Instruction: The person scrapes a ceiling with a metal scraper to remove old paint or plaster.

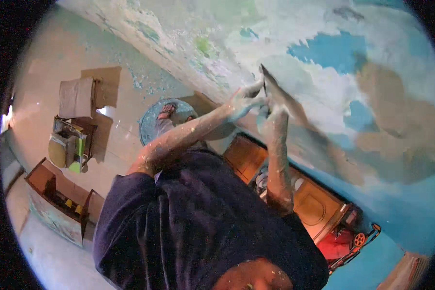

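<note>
Both my hands are raised to the wall [319, 89], whose white and pale green coat is patched with blue. Between them a thin scraper [263, 77], seen almost edge-on, points up with its dark tip at the wall. My right hand [274, 118] is closed round its lower end, so the handle is mostly hidden. Higher up, my left hand [246, 100] reaches across with its fingers pressed together against the scraper. White dust and small flakes coat both hands and forearms. The scraper's shadow falls on the wall to its right.
My feet stand on a round blue platform [147, 121] close to the wall. Paint flakes [142, 79] litter the floor. Below me is a wooden cabinet [314, 208], with a red item [334, 245] beside it. Leftward are a crate of things [72, 145] and an open wooden unit [58, 208].
</note>
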`<state>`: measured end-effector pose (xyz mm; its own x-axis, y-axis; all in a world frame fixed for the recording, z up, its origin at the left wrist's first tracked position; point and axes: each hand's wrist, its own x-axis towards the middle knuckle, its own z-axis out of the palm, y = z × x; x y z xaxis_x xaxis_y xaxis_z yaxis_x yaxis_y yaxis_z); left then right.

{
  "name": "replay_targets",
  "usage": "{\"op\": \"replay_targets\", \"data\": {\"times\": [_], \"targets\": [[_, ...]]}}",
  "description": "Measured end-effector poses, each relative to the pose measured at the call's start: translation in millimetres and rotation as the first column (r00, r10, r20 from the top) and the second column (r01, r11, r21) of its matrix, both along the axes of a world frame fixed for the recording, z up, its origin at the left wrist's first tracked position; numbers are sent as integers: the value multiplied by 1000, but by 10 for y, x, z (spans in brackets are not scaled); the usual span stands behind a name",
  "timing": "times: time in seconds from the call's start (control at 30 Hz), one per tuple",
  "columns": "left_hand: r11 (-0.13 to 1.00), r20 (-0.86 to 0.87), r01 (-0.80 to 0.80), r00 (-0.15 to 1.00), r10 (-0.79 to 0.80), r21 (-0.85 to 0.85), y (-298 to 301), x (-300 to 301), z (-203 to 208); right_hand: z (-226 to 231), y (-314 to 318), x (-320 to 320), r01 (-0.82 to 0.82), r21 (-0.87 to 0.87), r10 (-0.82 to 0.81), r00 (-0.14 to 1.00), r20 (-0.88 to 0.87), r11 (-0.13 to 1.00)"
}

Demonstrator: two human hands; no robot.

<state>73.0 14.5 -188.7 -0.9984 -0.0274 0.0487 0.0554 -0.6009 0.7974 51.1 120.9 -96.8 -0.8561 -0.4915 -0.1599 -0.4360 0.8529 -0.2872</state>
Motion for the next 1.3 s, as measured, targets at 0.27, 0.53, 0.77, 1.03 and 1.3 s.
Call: {"op": "replay_targets", "data": {"times": [0.27,0.53,0.77,1.03,1.3], "targets": [[959,228,-276,931,284,-66,41,-300,-643,-690,77,-240,-96,-30,94,994,-59,995],[991,64,9,998,-1,-131,649,-18,225,171,645,-90,-13,-78,9,999,-45,997],[986,354,164,924,-147,-19,263,-199,-297,-531,318,-328,-174,150,171,985,32,973],[957,259,29,965,49,-289,507,-78,-6,-426,495,-193,-151,-43,152,988,10,988],[932,61,-317,941,332,-175,823,-179,-387,-520,544,-272,-93,-87,105,982,155,992]]}}
